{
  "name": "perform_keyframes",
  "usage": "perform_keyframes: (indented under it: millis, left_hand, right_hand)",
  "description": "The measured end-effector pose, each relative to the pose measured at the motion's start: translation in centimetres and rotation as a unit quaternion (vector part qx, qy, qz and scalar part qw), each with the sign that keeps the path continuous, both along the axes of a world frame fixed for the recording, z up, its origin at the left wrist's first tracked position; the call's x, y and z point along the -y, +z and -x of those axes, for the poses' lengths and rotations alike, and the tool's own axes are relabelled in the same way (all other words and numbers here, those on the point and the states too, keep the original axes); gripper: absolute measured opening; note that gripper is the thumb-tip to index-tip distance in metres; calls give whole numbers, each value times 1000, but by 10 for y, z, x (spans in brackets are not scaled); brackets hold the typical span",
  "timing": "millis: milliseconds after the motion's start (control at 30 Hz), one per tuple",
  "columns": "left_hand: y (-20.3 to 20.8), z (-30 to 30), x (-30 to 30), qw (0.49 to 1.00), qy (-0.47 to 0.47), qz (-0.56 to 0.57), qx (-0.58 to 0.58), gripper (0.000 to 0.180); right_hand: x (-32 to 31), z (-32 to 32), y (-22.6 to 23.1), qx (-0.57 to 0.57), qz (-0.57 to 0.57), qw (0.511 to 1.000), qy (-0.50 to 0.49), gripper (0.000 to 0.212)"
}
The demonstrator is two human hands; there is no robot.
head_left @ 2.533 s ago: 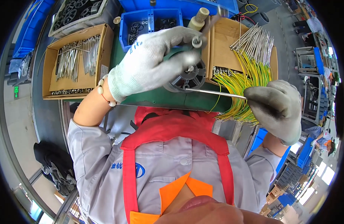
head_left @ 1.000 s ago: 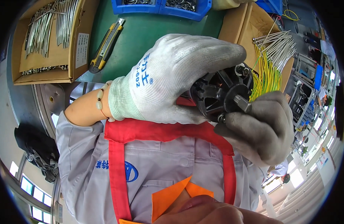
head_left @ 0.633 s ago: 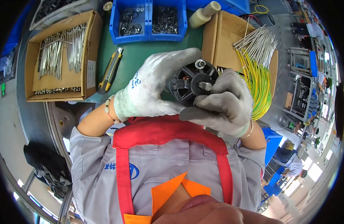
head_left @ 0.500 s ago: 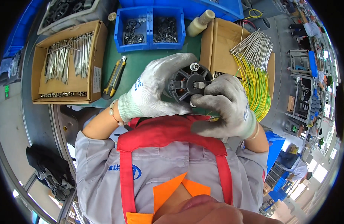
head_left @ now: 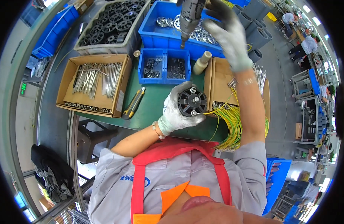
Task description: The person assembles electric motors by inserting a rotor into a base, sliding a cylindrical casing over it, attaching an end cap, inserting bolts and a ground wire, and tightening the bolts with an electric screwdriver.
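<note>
My left hand (head_left: 175, 112), in a white glove, grips a black round spoked motor part (head_left: 185, 102) above the front of the green bench. Its spoked face is turned up, with a metal shaft end in the middle and two metal nuts or screw ends near the rim. A yellow-green wire (head_left: 220, 108) runs beside it on the right. My right hand (head_left: 230, 37), gloved with darkened fingers, is raised at the far side next to a hanging power screwdriver (head_left: 190, 16). Thumb and fingers are apart at the tool's right side; whether they touch it is hard to see.
Beyond the motor part sits a blue two-part bin (head_left: 164, 80) of small rings. A carton of metal rods (head_left: 123, 87) and a utility knife (head_left: 134, 103) lie left. Right are a pale bottle (head_left: 202, 62) and another carton (head_left: 217, 80). A large blue crate (head_left: 149, 37) holds metal discs.
My right hand has left the motor part and gone up and away to the hanging screwdriver. My left hand keeps hold of the part. The view has shifted, showing more of the bench's far side.
</note>
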State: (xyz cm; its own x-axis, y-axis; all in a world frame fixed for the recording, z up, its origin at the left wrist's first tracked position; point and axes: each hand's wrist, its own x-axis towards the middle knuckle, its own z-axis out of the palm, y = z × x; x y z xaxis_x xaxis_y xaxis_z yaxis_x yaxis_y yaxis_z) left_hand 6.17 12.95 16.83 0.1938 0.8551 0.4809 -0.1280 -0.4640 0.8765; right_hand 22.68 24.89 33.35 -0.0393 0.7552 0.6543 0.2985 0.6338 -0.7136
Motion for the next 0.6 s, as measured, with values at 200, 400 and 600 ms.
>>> perform_keyframes:
  millis: [200, 400, 600]
  left_hand:
    - [6, 6, -4, 999, 6, -19, -45, 97]
    - [5, 4, -11, 999, -13, 0, -31, 98]
    - [6, 4, -8, 1000, -18, -3, -25, 95]
  right_hand:
    - [15, 42, 41, -56, 311, 943, 100, 25]
    - [74, 35, 18, -114, 147, 976, 113, 23]
    - [91, 51, 25, -75, 178, 978, 84, 24]
